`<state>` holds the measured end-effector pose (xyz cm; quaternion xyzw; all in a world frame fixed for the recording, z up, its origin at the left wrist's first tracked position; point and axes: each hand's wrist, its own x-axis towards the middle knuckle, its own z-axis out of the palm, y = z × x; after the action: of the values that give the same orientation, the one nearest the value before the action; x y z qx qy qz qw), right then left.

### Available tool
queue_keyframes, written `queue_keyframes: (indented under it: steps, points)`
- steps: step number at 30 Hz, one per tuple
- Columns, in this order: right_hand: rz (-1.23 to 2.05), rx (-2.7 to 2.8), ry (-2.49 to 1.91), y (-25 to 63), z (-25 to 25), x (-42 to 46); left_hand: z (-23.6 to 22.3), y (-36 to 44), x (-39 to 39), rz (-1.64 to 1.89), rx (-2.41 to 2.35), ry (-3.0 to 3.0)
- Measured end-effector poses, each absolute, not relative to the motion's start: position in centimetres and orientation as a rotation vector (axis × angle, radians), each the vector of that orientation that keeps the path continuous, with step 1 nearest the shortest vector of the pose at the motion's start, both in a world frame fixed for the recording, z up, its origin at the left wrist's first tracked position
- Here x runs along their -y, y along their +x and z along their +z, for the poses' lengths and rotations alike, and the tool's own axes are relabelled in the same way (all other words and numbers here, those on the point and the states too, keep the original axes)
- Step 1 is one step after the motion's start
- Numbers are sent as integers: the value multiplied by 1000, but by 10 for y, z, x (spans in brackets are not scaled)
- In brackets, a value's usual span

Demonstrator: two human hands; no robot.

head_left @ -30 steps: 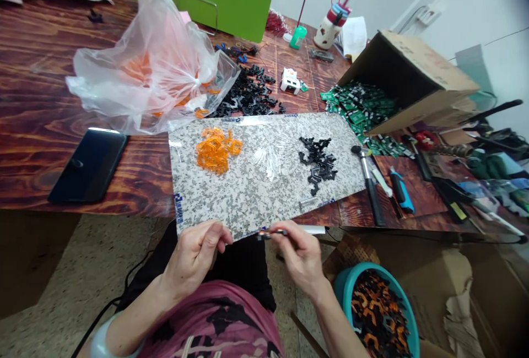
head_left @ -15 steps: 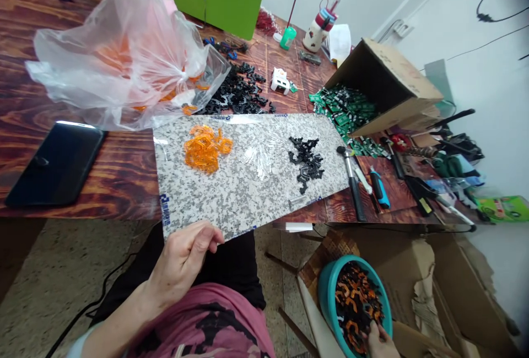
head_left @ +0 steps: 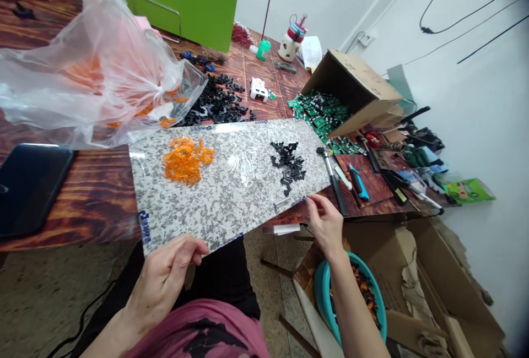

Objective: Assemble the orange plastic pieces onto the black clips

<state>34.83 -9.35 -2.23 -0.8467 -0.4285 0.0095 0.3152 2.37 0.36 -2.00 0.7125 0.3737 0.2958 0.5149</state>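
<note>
Right hand [head_left: 325, 224] rises from the teal basin [head_left: 320, 292] to the speckled board [head_left: 223, 209], pinch unclear; left hand [head_left: 165, 281] spread at its edge: a tilt could spill the black clips [head_left: 288, 161]!

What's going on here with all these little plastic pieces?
A person is sitting at a wooden table, with their left hand at the near edge of a speckled board and their right hand by its corner. On the board lie separate piles of orange pieces, clear pieces and black pieces. A teal basin sits below the right hand.
</note>
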Motion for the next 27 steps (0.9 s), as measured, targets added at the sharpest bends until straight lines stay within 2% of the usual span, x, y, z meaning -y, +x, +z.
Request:
queue_keyframes:
  steps: [7,17,23,27]
  points:
    - [171,1517,-2128,342,-5,27,-19,25,-2,744,-904,1681]
    - [326,1483,-2050,334,3,13,-15,24,-6,671,-884,1736]
    - [996,1405,-1555,264,36,18,0,28,-15,607,-839,1903]
    - [1200,1575,-1399,220,54,21,8,32,-20,598,-726,2017]
